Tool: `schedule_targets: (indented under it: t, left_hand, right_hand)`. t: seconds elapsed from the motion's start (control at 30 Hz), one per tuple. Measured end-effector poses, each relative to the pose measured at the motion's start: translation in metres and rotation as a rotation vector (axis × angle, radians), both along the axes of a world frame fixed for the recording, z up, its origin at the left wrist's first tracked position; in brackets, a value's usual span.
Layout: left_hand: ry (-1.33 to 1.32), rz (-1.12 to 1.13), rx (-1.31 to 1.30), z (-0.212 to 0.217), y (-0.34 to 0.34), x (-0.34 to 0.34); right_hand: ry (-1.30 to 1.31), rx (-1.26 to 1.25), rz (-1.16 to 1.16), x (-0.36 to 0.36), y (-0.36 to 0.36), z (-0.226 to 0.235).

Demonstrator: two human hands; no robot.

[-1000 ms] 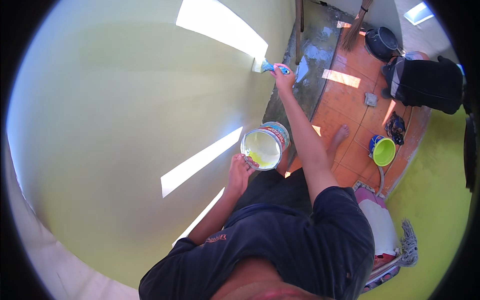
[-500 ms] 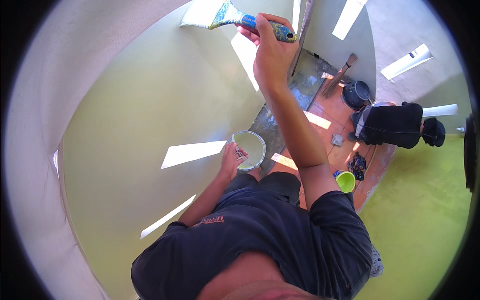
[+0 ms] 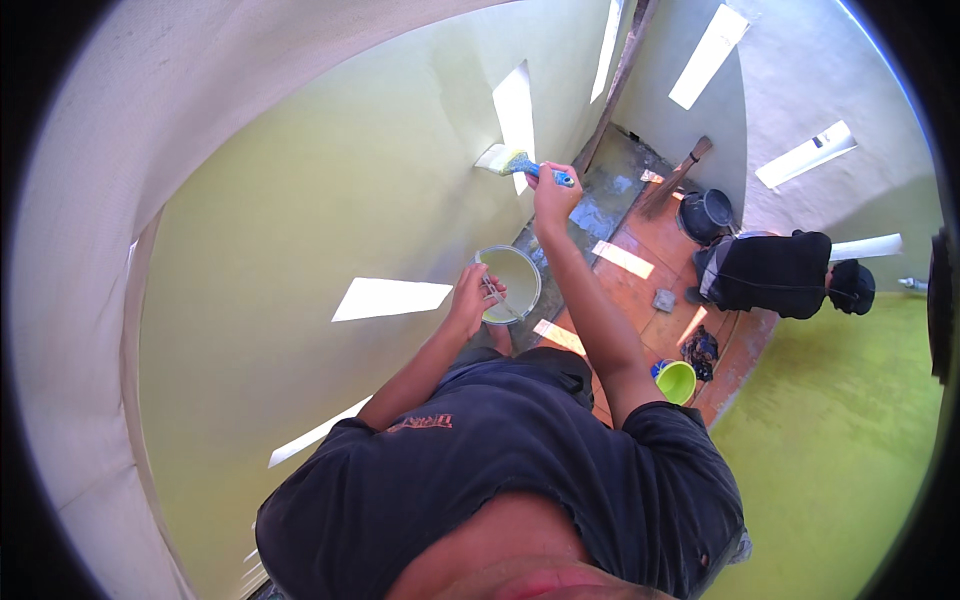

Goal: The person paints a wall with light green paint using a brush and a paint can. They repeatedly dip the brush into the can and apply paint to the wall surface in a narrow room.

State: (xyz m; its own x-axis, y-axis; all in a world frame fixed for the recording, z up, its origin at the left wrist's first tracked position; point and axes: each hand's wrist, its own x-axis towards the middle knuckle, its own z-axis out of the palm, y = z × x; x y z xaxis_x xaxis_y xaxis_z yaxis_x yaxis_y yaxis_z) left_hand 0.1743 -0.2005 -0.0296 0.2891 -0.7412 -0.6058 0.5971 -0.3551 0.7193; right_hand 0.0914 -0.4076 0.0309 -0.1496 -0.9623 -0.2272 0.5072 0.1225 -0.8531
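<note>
My right hand (image 3: 557, 196) is closed around the blue patterned handle of a wide paintbrush (image 3: 520, 165). Its pale bristles point left and meet the yellow-green wall (image 3: 300, 210), near a bright patch of sunlight. Lower down, my left hand (image 3: 472, 300) grips the handle of a round bucket (image 3: 538, 283), fingers curled at its left rim. The inside of this bucket looks pale greenish; how full it is I cannot tell. It hangs close to the wall, in front of my legs.
A person in black (image 3: 770, 275) crouches at the right. Around them are a black bucket (image 3: 705, 212), a broom (image 3: 676, 182), a lime-green bucket (image 3: 677, 383), a black plastic bag (image 3: 701, 352) and a grey lump (image 3: 664, 299) on orange tiles (image 3: 640, 325). A long pole (image 3: 618, 85) leans in the corner.
My right hand has come down with the paintbrush from high on the wall to a lower spot. The left hand keeps hold of the bucket. The view has shifted a little.
</note>
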Motion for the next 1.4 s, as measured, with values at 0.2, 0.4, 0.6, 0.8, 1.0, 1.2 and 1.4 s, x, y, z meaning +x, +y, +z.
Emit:
schedule_targets:
  t: [0.2, 0.4, 0.6, 0.8, 1.0, 1.2, 1.4]
  left_hand:
    - [-0.029, -0.076, 0.015, -0.002, -0.010, 0.000]
    - [-0.036, -0.065, 0.022, -0.008, 0.000, 0.004]
    - [-0.011, -0.052, 0.095, -0.021, 0.008, 0.006]
    - [-0.015, -0.056, 0.133, -0.025, 0.014, 0.008]
    - [-0.022, -0.058, 0.152, -0.023, 0.012, 0.008]
    - [-0.035, -0.030, 0.196, -0.027, 0.017, 0.006]
    - [-0.072, -0.040, 0.211, -0.046, 0.020, 0.012]
  right_hand:
    - [-0.402, -0.477, 0.027, 0.004, -0.019, 0.146]
    - [-0.476, -0.393, 0.030, 0.005, -0.022, 0.121]
    - [-0.288, -0.080, -0.036, 0.010, -0.008, -0.061]
    - [-0.013, 0.022, -0.053, 0.024, 0.006, -0.200]
    - [0.167, 0.026, 0.062, 0.027, -0.006, -0.157]
    - [-0.334, -0.226, 0.049, 0.006, -0.007, 0.012]
    - [-0.488, -0.177, 0.103, 0.007, -0.020, -0.027]
